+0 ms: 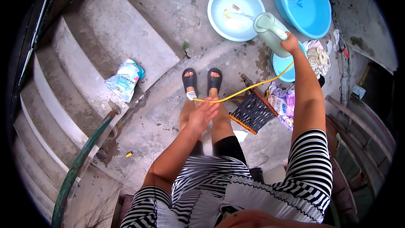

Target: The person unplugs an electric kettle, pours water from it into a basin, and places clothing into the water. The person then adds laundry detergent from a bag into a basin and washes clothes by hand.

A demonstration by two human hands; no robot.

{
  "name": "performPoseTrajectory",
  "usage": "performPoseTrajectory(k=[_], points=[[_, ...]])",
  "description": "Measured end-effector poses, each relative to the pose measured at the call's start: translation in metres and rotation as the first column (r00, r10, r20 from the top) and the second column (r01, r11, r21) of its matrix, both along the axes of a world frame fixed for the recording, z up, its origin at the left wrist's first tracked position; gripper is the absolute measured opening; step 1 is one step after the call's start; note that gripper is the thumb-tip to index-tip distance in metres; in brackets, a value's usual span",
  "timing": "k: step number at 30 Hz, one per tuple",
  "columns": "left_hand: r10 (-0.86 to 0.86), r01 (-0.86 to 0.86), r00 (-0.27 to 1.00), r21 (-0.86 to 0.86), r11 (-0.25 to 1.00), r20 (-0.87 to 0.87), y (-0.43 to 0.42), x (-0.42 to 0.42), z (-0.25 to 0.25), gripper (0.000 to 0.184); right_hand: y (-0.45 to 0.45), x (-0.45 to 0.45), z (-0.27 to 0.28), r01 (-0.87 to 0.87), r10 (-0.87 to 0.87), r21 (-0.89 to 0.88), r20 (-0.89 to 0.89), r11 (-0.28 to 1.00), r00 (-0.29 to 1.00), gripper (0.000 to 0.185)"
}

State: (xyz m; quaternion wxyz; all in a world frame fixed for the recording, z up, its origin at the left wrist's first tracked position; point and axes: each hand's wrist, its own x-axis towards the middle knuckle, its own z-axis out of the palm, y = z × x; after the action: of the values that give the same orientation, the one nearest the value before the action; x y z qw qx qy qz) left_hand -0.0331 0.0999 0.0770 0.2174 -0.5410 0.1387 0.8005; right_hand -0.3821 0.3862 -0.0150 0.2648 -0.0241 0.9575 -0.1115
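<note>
Striped shirt [211, 169], kettle [272, 36] lengthwise diagonal, spout [256, 22] toward pale basin [219, 25]

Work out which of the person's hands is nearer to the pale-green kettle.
Right. The right hand grips the pale-green kettle at its handle; the left hand is apart from it, near the white end of the yellow cord.

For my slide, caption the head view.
Right hand tips a green kettle, pouring water into a pale basin, left hand at a yellow cord.
</note>
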Motion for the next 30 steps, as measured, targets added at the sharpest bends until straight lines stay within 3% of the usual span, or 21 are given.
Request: performPoseTrajectory(k=[7,12,16,19,22,30], points=[[-0.012,0.018,0.996,0.066,0.998,-0.085,0.035,-0.019,0.0,0.025,-0.009,-0.018,0.009,-0.165,0.164,0.082,0.019,0.983,0.986,0.041],[-0.061,0.075,0.987,0.092,0.993,-0.148,0.061,-0.043,0.005,0.032,-0.022,-0.043,0.005,-0.343,0.304,0.258,0.178,0.903,0.936,0.042],[-0.029,0.052,0.986,0.138,0.989,-0.164,0.075,-0.057,-0.001,0.032,-0.035,-0.054,0.004,-0.342,0.292,0.327,0.192,0.881,0.937,0.044],[0.028,0.001,0.985,0.167,0.986,-0.17,0.083,-0.069,-0.003,0.031,-0.038,-0.06,-0.004,-0.392,0.376,0.327,0.116,0.86,0.919,0.037],[0.065,-0.036,0.982,0.16,0.987,-0.179,0.093,-0.083,-0.004,0.029,-0.051,-0.066,-0.006,-0.423,0.384,0.429,0.179,0.798,0.906,0.045],[0.121,-0.099,0.983,0.153,0.983,-0.138,0.095,-0.098,-0.014,0.028,-0.071,-0.073,-0.021,-0.519,0.515,0.53,0.17,0.671,0.84,0.042]])
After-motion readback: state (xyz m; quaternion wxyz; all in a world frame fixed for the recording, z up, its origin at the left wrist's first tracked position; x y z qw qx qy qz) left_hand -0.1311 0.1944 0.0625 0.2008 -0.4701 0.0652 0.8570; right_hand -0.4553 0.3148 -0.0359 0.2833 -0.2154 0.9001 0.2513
